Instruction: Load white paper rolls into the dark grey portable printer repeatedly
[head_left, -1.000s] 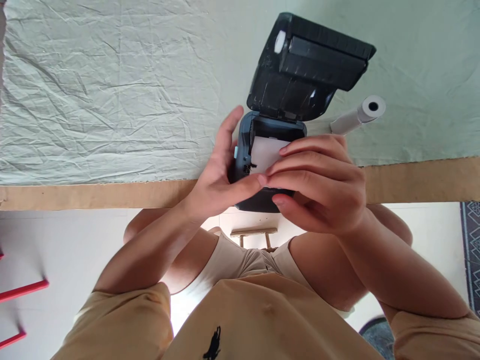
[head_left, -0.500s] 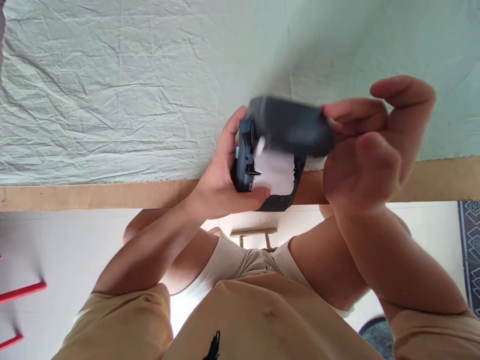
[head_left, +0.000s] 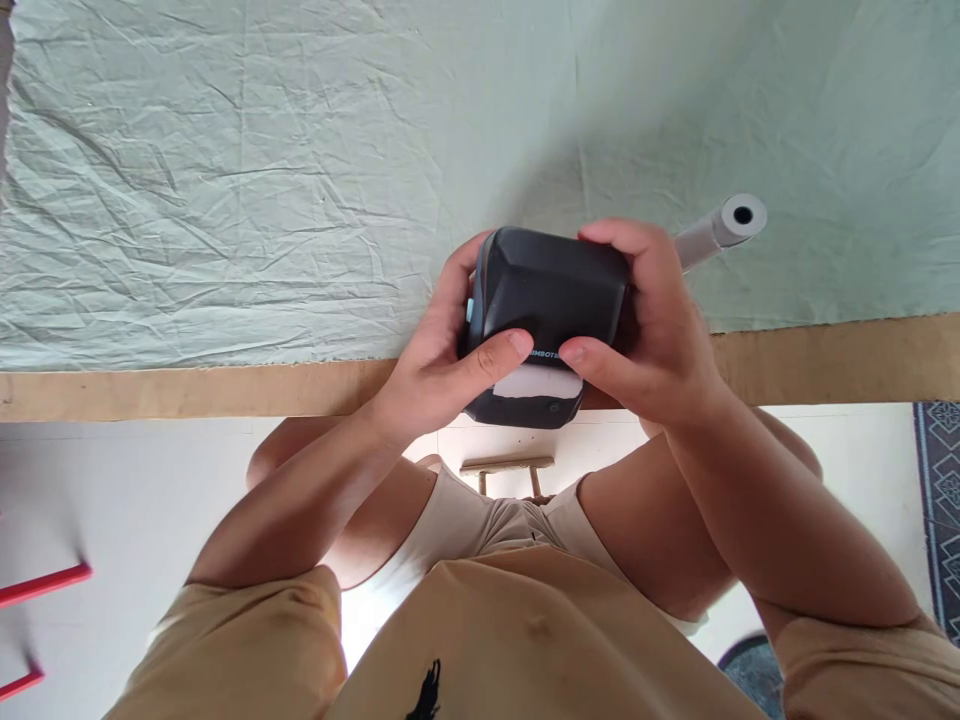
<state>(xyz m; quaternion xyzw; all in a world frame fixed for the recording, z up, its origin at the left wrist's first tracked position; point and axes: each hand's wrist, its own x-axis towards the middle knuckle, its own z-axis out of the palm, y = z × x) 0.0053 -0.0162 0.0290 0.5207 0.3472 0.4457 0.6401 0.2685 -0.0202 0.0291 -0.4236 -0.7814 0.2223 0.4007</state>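
A black label printer (head_left: 559,290) is held between both hands over the table's front edge, its lid down. From the slot below the lid sticks out a strip of white paper (head_left: 536,383). My left hand (head_left: 450,365) grips the printer's left side, thumb on the lid's front edge and fingers behind. My right hand (head_left: 656,330) wraps the right side, its thumb also on the lid's front. Behind that hand lies a white paper roll (head_left: 720,233) with a dark core, partly hidden. The fingers under the printer are out of sight.
A wrinkled pale green cloth (head_left: 225,180) covers the table, whose bare brown edge (head_left: 187,390) runs along the front. Below are my legs and a wooden stool rung (head_left: 506,465). Red bars (head_left: 45,585) show at lower left, a patterned mat (head_left: 941,500) at right.
The printer's lid has swung down over the paper inside. My right hand has moved left from the lid's raised edge onto the printer's side, and the paper roll behind has come into view.
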